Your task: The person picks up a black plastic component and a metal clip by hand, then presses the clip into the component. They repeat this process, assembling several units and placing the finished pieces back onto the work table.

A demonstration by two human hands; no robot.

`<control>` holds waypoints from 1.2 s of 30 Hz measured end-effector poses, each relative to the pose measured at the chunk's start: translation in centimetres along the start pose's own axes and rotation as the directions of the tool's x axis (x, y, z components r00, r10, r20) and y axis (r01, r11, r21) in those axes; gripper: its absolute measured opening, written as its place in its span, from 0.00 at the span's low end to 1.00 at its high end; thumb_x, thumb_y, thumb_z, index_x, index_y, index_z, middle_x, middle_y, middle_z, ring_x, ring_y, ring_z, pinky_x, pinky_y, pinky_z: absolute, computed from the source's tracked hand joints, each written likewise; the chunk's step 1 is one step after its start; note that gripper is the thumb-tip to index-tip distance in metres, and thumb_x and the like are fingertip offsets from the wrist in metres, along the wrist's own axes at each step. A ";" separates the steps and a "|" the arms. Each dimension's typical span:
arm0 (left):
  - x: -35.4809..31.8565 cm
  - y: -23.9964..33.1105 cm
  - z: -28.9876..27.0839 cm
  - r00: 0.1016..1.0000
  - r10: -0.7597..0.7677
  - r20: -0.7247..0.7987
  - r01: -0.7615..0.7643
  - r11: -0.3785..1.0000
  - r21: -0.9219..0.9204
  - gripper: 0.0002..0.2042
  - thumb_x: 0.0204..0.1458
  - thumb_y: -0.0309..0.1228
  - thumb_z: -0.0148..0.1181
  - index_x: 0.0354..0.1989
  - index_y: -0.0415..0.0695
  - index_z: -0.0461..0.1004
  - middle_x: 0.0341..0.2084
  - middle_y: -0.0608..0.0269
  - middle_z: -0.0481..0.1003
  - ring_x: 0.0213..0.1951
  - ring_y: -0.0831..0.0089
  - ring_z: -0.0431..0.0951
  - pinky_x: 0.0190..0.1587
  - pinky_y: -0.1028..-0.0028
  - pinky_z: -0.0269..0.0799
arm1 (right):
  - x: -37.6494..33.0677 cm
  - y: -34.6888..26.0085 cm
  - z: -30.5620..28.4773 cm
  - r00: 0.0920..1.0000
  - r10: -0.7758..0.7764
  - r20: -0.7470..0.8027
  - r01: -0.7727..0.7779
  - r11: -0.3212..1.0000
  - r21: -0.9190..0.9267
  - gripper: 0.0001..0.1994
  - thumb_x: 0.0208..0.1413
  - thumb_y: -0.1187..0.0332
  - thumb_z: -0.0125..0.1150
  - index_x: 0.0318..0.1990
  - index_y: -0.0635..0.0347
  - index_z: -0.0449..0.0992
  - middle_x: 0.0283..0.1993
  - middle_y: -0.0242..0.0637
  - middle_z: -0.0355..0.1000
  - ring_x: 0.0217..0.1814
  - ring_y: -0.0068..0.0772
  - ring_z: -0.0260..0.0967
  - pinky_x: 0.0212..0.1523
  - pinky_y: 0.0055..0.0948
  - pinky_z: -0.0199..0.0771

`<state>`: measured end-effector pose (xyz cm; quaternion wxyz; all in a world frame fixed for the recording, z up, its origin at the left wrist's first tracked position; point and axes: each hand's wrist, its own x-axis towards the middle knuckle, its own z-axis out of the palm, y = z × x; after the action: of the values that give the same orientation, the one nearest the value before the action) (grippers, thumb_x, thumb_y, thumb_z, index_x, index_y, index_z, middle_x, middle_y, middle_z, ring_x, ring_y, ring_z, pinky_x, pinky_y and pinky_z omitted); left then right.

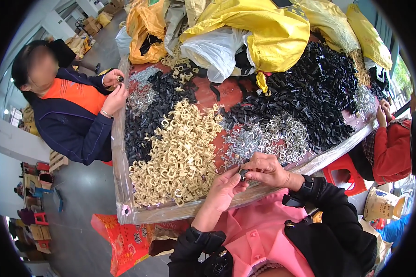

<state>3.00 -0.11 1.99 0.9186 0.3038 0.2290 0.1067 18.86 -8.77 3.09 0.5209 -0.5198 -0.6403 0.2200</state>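
Above the near edge of the table, my left hand and my right hand meet, fingers closed. Both pinch a small black part; its exact shape is mostly hidden by the fingertips. Just beyond my hands lie a heap of small grey metal pieces and a heap of shiny curved metal clips. To the left spreads a large pile of beige ring-like plastic pieces. A wide pile of black plastic pieces covers the far right side.
The table has a raised wooden rim. Yellow sacks and a white plastic bag sit at the far side. A co-worker handles a small part at the left; another person in red sits at the right, near a red stool.
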 end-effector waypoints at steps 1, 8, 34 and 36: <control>-0.1 0.0 0.0 1.000 -0.021 0.011 0.021 0.999 -0.033 0.15 0.48 0.28 0.51 0.45 0.37 0.65 0.29 0.63 0.72 0.27 0.79 0.72 0.29 0.84 0.69 | -0.1 -0.2 -0.1 1.000 0.019 0.007 -0.019 1.000 0.017 0.11 0.42 0.73 0.59 0.37 0.61 0.72 0.23 0.34 0.63 0.25 0.30 0.62 0.25 0.25 0.63; -1.1 -0.5 0.5 0.997 -0.003 -0.073 0.008 0.998 0.065 0.15 0.47 0.27 0.51 0.43 0.35 0.65 0.28 0.62 0.72 0.27 0.77 0.72 0.29 0.84 0.70 | -0.6 -1.1 0.1 0.999 0.000 0.032 -0.001 1.000 0.029 0.11 0.43 0.73 0.58 0.37 0.61 0.72 0.23 0.34 0.63 0.25 0.30 0.62 0.26 0.25 0.62; 1.1 3.8 -2.9 0.947 0.220 -0.232 -0.234 0.972 -0.034 0.13 0.46 0.22 0.51 0.42 0.38 0.65 0.31 0.62 0.71 0.28 0.79 0.71 0.30 0.82 0.67 | 19.6 18.1 -11.4 0.912 0.275 -0.303 -0.375 0.262 -0.889 0.18 0.40 0.67 0.53 0.42 0.56 0.63 0.35 0.46 0.62 0.35 0.46 0.65 0.31 0.38 0.67; 1.3 3.8 -2.8 0.943 0.228 -0.242 -0.246 0.968 -0.043 0.13 0.46 0.22 0.51 0.42 0.38 0.65 0.31 0.61 0.71 0.28 0.78 0.71 0.30 0.82 0.68 | 19.8 18.3 -11.3 0.897 0.300 -0.323 -0.403 0.261 -0.877 0.15 0.40 0.67 0.53 0.39 0.56 0.64 0.34 0.46 0.62 0.35 0.47 0.65 0.30 0.38 0.67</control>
<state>2.55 4.75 1.87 0.8758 0.2809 0.2940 0.2600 38.58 12.69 0.80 0.0993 -0.8589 -0.4930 -0.0962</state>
